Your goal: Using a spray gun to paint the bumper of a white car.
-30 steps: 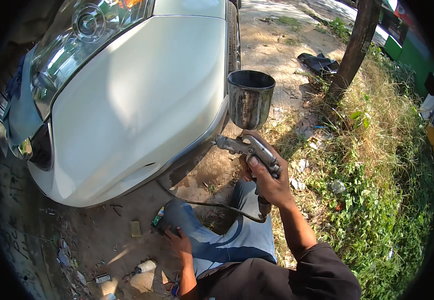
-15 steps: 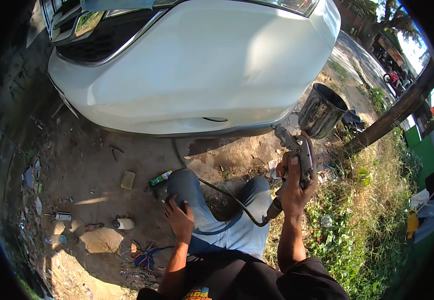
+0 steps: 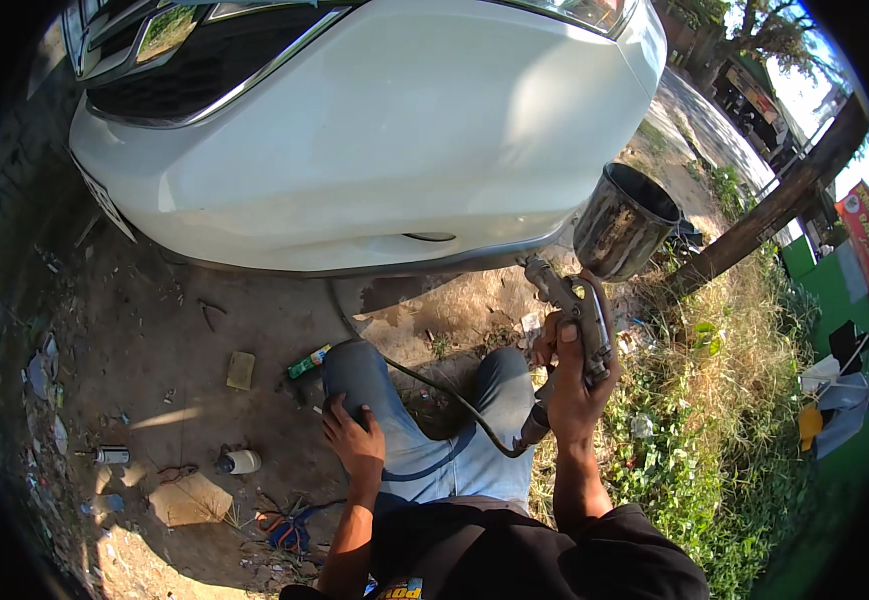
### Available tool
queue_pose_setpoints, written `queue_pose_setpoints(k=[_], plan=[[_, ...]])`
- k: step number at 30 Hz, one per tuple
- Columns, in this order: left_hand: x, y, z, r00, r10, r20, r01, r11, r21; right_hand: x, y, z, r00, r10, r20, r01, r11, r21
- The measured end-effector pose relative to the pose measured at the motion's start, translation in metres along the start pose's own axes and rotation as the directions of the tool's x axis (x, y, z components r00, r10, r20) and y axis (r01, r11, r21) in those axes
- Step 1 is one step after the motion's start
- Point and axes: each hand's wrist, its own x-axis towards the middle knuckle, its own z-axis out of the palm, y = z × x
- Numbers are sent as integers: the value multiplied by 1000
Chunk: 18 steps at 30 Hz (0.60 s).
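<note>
My right hand [image 3: 576, 388] is wrapped around the grip of a metal spray gun [image 3: 557, 291]. A large, stained metal paint cup [image 3: 626, 222] shows just beyond the gun. The nozzle end is near the lower edge of a white car bumper [image 3: 354, 170]. From the bottom of the grip a dark hose [image 3: 454, 400] curves across my legs and toward the car. My left hand [image 3: 356, 440] lies on my left thigh with its fingers apart. A tiny white thing shows beside its fingertips; I cannot tell whether the hand touches it.
On the dirt at left lie a yellowish block [image 3: 240, 370], a green tube [image 3: 308, 362], pliers [image 3: 213, 315], a white bottle [image 3: 242, 462], a spray can [image 3: 112, 455] and a flat stone [image 3: 191, 499]. Grass [image 3: 694, 450] and a leaning wooden post [image 3: 774, 212] stand at right.
The view has shifted slightly, so the car and ground things appear farther left. The spray gun has moved a little left and down in the picture, still in my right hand.
</note>
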Motion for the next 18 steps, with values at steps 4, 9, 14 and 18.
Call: queue_pose_setpoints(k=[4, 9, 14, 18], plan=[[-5, -2, -8, 1000, 18, 25, -18, 1000, -10, 6, -5, -5, 963, 0, -269, -14, 999, -51], [-6, -1, -12, 997, 71, -8, -71, 997, -25, -1, 0, -4, 973, 19, -229, -25, 999, -20], [-5, 4, -10, 999, 41, 8, -41, 999, -20, -10, 0, 23, 999, 40, -21, -41, 999, -19], [-4, 3, -8, 1000, -2, 12, 2, 1000, -5, -14, -2, 31, 993, 31, 116, -30, 999, -12]])
